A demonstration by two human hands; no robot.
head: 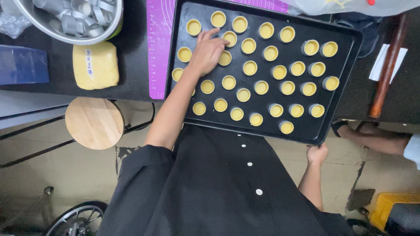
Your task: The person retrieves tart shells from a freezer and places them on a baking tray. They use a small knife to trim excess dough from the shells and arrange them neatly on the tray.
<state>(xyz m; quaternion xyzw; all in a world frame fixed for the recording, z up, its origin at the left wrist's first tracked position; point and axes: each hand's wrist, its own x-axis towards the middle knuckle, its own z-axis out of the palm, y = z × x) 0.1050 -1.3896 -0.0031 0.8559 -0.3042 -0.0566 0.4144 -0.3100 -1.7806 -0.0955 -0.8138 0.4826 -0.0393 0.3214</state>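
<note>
Black baking tray [337,109] nearly full of dough-lined tart moulds [250,67]; left hand [206,52], fingers spread, presses one at 11 o'clock; right hand [316,154] clasps tray edge at 5 o'clock.

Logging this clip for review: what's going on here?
A person stands over a black baking tray filled with small dough-lined tart moulds. Their left hand rests among the moulds near the far left corner, while the right hand grips the tray's near edge. A wrapped dough block lies beside it.
</note>
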